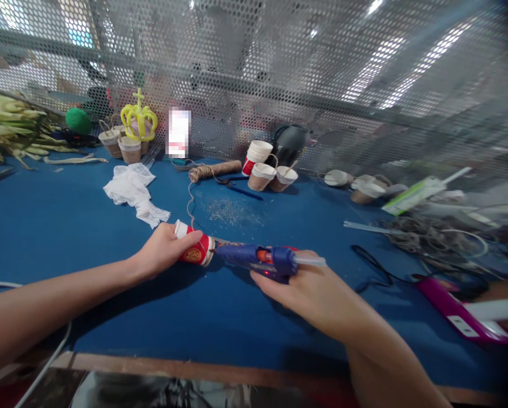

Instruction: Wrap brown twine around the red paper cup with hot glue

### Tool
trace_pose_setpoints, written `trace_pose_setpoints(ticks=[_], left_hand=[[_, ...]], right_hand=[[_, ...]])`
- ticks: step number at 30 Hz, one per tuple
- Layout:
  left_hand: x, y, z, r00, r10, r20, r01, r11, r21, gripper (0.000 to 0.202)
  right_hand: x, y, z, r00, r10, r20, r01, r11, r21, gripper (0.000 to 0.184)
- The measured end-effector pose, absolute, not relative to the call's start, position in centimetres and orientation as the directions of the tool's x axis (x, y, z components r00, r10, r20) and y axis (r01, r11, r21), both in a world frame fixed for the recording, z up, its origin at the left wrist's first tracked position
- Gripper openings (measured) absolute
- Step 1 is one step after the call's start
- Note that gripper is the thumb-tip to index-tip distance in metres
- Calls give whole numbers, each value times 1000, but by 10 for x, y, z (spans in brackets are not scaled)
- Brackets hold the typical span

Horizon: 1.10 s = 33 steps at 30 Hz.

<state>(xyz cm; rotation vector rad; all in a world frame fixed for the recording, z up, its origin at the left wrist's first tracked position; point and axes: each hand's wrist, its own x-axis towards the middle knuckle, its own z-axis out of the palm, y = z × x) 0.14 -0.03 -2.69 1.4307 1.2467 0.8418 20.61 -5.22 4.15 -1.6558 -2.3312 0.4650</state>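
Observation:
My left hand [164,249] is closed around a red and white paper cup [196,249], tilted on its side above the blue table. A strand of twine [190,204] runs from the twine roll [215,169] down to the cup, under my thumb. In my right hand [308,289] is a blue hot glue gun [254,259], a small red light lit on its side and a clear glue stick [311,260] coming out of its back. Its nozzle points left at the cup's end; whether the two touch I cannot tell.
Twine-wrapped cups [261,177] stand at the back near pliers [240,184]. Crumpled white cloth [130,187] lies left, below a yellow crown [139,119]. On the right are tangled grey strands [419,235] and a magenta power strip [453,311]. A perforated metal screen [237,68] closes the back.

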Motion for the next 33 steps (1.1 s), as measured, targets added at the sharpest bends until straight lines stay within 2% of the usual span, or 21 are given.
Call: trace_pose_setpoints(ticks=[10,19,24,29,33], left_hand=[[0,0,-30,218,969,-114,256,56,965,37],[1,2,-31,236,966,-104,258,41,965,36],[2,1,-28,227,967,-113,258,52,965,36],[1,1,-30,226,968,-111,254,51,966,35],[1,2,-31,233,966,-114,252,53,966,36]], right_hand=[[210,-49,39,-369,928,50,866,363,-342,23],[209,-51,39,-383,923,36,860,370,-350,24],[209,-51,38,-334,942,27,870,320,-376,23],[209,-50,40,-368,929,36,863,355,-359,21],[209,-51,38,-316,949,12,875,297,-383,23]])
